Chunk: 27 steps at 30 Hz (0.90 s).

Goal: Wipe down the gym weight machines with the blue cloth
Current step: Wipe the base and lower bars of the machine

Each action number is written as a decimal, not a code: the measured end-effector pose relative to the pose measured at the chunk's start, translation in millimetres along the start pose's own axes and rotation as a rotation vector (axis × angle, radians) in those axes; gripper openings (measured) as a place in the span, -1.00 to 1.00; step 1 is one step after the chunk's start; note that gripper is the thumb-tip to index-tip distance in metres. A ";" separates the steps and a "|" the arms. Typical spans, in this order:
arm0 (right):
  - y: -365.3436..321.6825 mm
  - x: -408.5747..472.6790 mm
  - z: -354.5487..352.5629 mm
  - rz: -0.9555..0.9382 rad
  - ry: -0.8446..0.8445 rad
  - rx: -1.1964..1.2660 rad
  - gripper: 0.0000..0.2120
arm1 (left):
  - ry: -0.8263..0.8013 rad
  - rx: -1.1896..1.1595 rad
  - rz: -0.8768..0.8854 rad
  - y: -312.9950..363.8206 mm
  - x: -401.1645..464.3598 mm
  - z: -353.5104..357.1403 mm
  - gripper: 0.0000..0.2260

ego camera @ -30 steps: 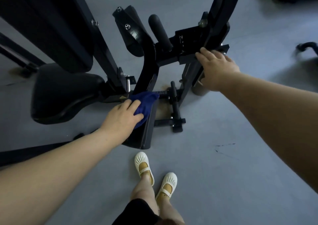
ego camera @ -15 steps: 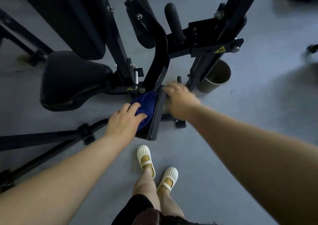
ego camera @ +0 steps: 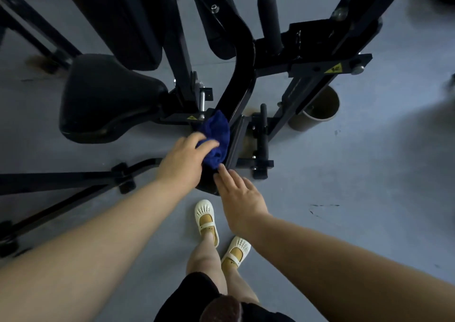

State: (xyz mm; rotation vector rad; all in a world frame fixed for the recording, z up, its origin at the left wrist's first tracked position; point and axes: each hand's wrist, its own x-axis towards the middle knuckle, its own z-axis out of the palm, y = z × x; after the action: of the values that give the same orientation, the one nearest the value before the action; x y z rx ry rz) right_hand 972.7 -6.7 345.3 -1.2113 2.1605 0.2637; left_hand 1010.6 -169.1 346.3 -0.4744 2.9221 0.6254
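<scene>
Grey floor, left hand gripping blue cloth.

No legible text — only yellow warning triangles, perhaps unlettered, on the machine frame.

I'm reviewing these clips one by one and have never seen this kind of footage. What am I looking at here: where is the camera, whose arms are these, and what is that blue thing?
There is no robot here. The camera sits on a person's head and looks forward and down, so the two bare arms reaching in from the bottom are the wearer's own, and their white shoes show on the grey floor below.

In front stands a black gym weight machine with a padded seat on the left. A brown round bin stands on the floor behind the frame.

The left hand holds the blue cloth against a lower part of the machine, near the curved black arm. The right hand holds nothing; its straight fingers reach toward the dark part just under the cloth, though contact is hard to confirm.
</scene>
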 end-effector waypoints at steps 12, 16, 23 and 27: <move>10.8 6.8 -21.8 0.012 0.100 0.301 -0.43 | 0.173 0.032 0.129 40.6 50.3 -25.2 -0.62; 18.7 9.9 -28.7 0.041 0.158 0.387 -0.54 | 0.009 0.195 0.075 33.8 52.4 -20.6 -0.55; 48.4 32.6 -88.7 0.007 0.673 0.705 -0.34 | -0.048 -0.404 -0.073 9.8 67.5 -56.0 -0.48; 52.5 62.4 -141.5 -0.078 0.552 0.752 -0.30 | -0.056 -1.054 -0.195 15.7 83.2 -80.0 -0.50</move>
State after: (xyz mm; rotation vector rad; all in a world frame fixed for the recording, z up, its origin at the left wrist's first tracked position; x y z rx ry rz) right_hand 845.2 -85.8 409.8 -0.9671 2.2948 -0.9402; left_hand 923.1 -211.9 410.2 -0.7700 2.2049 2.0534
